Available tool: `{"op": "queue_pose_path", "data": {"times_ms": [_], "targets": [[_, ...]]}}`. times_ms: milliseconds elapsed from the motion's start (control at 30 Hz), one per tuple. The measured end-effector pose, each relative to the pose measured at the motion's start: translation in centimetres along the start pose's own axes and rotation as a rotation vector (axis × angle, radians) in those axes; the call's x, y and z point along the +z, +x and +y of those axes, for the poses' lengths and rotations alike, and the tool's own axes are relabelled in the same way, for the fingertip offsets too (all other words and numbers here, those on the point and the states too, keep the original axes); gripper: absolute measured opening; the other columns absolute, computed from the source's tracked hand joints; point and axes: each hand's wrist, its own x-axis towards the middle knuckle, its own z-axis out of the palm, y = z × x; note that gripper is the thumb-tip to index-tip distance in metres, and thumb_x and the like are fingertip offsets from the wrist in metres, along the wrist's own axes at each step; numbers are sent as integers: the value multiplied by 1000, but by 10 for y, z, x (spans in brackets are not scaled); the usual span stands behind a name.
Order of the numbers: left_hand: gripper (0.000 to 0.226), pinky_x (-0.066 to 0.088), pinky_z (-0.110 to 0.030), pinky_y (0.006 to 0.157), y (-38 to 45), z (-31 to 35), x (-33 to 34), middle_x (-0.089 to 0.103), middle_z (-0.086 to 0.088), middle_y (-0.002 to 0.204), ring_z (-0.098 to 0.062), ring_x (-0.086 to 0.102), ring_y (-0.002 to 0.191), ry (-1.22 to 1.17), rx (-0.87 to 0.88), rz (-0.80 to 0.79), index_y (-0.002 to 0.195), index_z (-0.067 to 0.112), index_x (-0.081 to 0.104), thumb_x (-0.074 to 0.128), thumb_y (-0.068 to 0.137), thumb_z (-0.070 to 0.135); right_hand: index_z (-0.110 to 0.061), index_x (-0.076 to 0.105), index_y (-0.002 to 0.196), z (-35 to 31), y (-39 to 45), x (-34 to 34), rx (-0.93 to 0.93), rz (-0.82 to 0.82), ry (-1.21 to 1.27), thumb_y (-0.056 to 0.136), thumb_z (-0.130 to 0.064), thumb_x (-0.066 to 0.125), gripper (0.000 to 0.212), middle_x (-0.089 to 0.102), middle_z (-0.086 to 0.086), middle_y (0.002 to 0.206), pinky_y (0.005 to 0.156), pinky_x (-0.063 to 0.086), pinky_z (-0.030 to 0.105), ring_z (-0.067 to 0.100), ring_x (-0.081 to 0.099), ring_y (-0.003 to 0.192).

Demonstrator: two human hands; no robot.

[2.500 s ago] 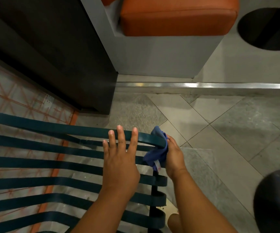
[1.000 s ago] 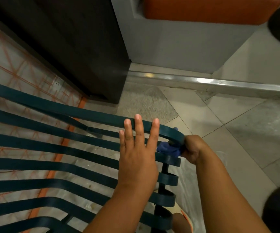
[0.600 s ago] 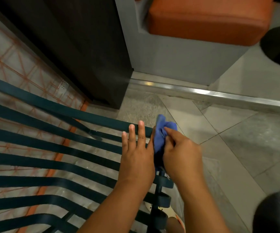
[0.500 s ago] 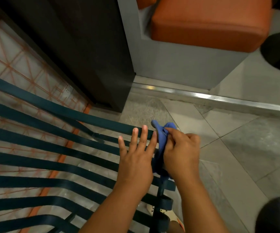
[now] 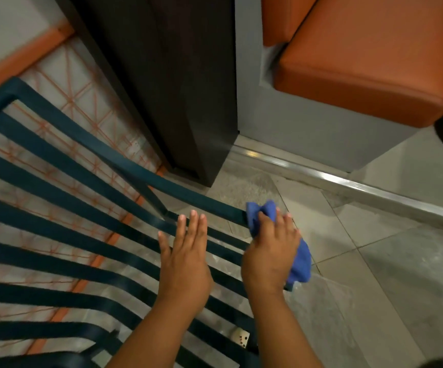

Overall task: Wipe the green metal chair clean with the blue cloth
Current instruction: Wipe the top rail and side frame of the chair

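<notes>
The dark green metal chair (image 5: 55, 197) with its long flat slats fills the lower left of the head view, the slats running from the left edge toward the centre where they end at the chair's right side. The left hand (image 5: 185, 258) lies flat on the slats near that right edge, palm down, fingers straight and close together, gripping nothing, its fingertips reaching toward the outermost slat. Just beside it, the right hand (image 5: 270, 251) presses a crumpled blue cloth (image 5: 300, 261) against the right end of the chair; its fingers curl over the cloth, which bunches out ahead of the fingertips at the tip of the outermost slat and again at the outer side of the palm. The cloth covers the ends of the slats there, so the metal under it is hidden. Both forearms are bare and enter from the bottom edge. Under the chair, grey floor tiles (image 5: 390, 274) spread to the right, and to the left lies a pale floor area with an orange line pattern (image 5: 82, 102). Beyond the chair stands a dark brown panel (image 5: 167, 75), next to it a grey bench base (image 5: 308, 134) carrying an orange padded cushion (image 5: 369, 65), and a shiny metal strip (image 5: 347, 181) runs along the floor at the foot of the base
</notes>
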Motion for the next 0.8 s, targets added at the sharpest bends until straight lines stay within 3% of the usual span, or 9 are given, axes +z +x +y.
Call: {"op": "queue_pose_path", "data": {"times_ms": [67,133,200,267,400,533,633,700,800], "targets": [[90,-2,-55,116,6,1,-4,-34,0,151,-21,-28,140,-5,-11,22,134,23,-37,43,94,16,-12,55,130,-28,4,11,-99,-108,-108,74,4,65,59,44,17,144,114,6,46,36,31,139],[87,-3,-55,116,14,3,-11,-34,0,152,-20,-28,140,-8,-27,47,133,23,-37,41,96,21,-14,42,141,-53,11,24,-181,-199,-93,89,-6,51,52,31,16,152,114,-5,40,32,20,143],[84,-5,-54,116,23,3,-18,-31,1,153,-19,-27,141,-41,-45,77,134,24,-35,40,96,23,-16,35,144,-67,24,32,-248,-299,-101,98,-21,40,47,27,15,154,116,-3,39,30,18,144],[86,-7,-54,116,29,1,-22,-27,2,155,-18,-25,142,-83,-44,115,135,25,-32,43,95,17,-21,27,147,-67,35,30,-340,-390,-151,98,-23,41,51,27,12,155,117,-1,39,27,19,144],[94,-6,-55,115,37,-5,-24,-22,2,157,-19,-22,143,-75,-13,118,140,26,-29,50,91,11,-36,-2,149,-38,24,8,-471,-368,-203,92,-12,48,79,22,2,157,114,-15,52,23,13,146],[93,-8,-55,113,45,-8,-30,-20,3,157,-20,-20,143,-71,2,75,147,27,-20,51,90,10,-44,13,147,3,11,-9,-341,-283,-276,81,-13,66,90,31,-4,153,105,-3,73,35,18,143],[92,-9,-54,112,48,-16,-30,-20,3,157,-20,-20,144,-59,12,55,147,26,-20,51,90,11,-48,23,143,29,5,-23,-216,-270,-178,79,-9,72,90,27,0,155,104,13,71,43,14,142],[91,-8,-55,112,47,-21,-29,-19,3,157,-21,-20,144,-60,14,49,148,26,-19,50,90,10,-52,19,142,45,1,-28,-174,-268,-106,81,-4,69,93,17,-1,158,105,24,65,41,9,143],[91,-6,-57,113,45,-30,-31,-18,2,158,-21,-19,144,-55,0,38,149,25,-17,51,90,11,-56,3,142,53,2,-34,-144,-330,-15,93,-7,54,86,0,-10,158,114,17,58,25,-10,146]]}}
